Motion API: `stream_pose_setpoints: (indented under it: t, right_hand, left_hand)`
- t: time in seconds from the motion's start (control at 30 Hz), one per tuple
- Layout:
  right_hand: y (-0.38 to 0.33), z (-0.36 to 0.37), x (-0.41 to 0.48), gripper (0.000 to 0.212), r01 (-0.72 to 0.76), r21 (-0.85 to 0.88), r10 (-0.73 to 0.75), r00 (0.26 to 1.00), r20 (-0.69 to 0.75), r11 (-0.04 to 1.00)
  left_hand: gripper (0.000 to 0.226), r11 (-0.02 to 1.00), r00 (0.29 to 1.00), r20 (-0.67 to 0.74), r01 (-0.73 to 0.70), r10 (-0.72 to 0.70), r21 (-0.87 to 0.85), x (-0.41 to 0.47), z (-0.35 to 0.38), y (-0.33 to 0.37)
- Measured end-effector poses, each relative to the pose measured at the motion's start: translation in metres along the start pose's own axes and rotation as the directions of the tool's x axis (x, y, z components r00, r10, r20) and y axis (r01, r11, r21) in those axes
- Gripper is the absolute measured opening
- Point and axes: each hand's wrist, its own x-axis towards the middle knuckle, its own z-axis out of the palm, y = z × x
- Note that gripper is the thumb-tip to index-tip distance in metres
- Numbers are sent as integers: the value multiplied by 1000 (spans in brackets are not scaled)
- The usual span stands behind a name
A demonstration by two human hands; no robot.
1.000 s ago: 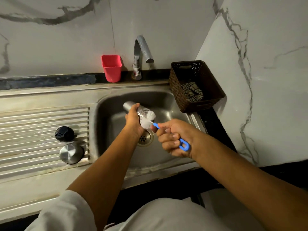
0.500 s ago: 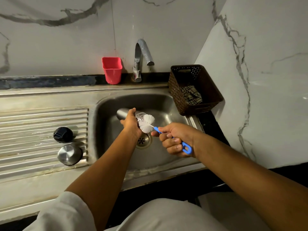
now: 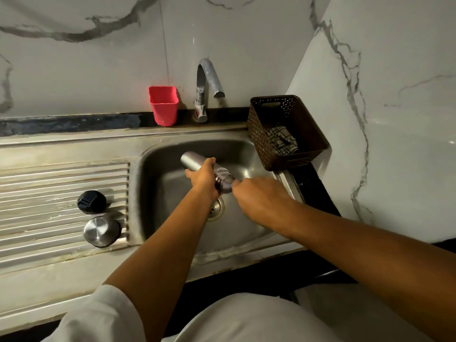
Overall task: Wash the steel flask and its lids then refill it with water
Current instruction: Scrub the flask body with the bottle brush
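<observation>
Over the sink basin [image 3: 158, 206], my left hand [image 3: 202, 178] grips the steel flask [image 3: 193, 161] round its middle, holding it on its side with the mouth toward my right hand [image 3: 259, 196]. My right hand is pressed up to the flask's mouth and holds the bottle brush [image 3: 230, 185]. Only a sliver of the brush's blue handle shows; the bristles are hidden inside the flask. The black inner lid [image 3: 91, 201] and the steel cap [image 3: 101, 230] lie on the ribbed drainboard at the left, apart from both hands.
A tap [image 3: 206, 77] stands behind the basin with no water running. A red cup [image 3: 163, 104] sits to its left on the back ledge. A brown basket [image 3: 313, 134] holding a checked cloth [image 3: 281, 141] stands at the basin's right corner, by the marble wall.
My right hand has moved forward to the flask's mouth, pushing the white brush head inside, out of sight. My left hand and the flask have hardly moved.
</observation>
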Motion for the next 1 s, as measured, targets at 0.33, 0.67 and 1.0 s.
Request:
stream_pose_setpoints:
  t: [0.33,0.67,1.0]
  right_hand:
    - [-4,4,3,41,27,-75,-22,998,65,997]
    - [16,6,17,14,-252,418,113,938,328,873]
    - [24,11,7,24,-521,799,73,848,525,300]
  left_hand:
    - [76,997,995,-66,72,-72,2,-1,-5,-18]
    - [80,995,994,-37,102,-103,-15,-1,-5,-19]
    - [92,994,994,-61,83,-87,-66,17,-13,-7]
